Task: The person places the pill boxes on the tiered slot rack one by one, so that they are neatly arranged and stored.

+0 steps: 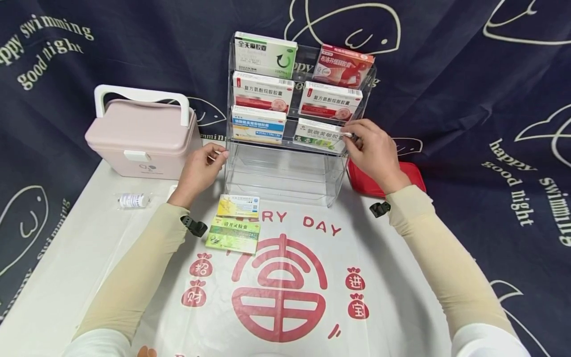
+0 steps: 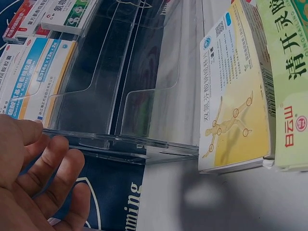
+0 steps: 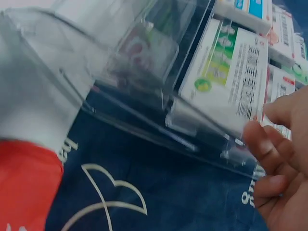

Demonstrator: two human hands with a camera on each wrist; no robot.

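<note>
A clear plastic display rack (image 1: 281, 171) stands on the table with medicine boxes on its upper tiers. My left hand (image 1: 202, 171) pinches the rack's left side edge between thumb and forefinger, below a blue-and-white medicine box (image 2: 33, 79). At the right side edge, my right hand (image 1: 372, 151) grips the rack with thumb and fingers, beside a white-and-green medicine box (image 3: 226, 72). Higher up sit a green-and-white box (image 1: 265, 55), a red box (image 1: 342, 67) and two white-and-red boxes. The rack's lowest tiers hold no boxes.
A yellow-and-white box (image 1: 238, 206) and a green box (image 1: 234, 234) lie before the rack. To the left are a pink lidded case (image 1: 142, 134) and a small wrapped vial (image 1: 133, 200). A red pouch (image 1: 412, 176) lies behind my right wrist.
</note>
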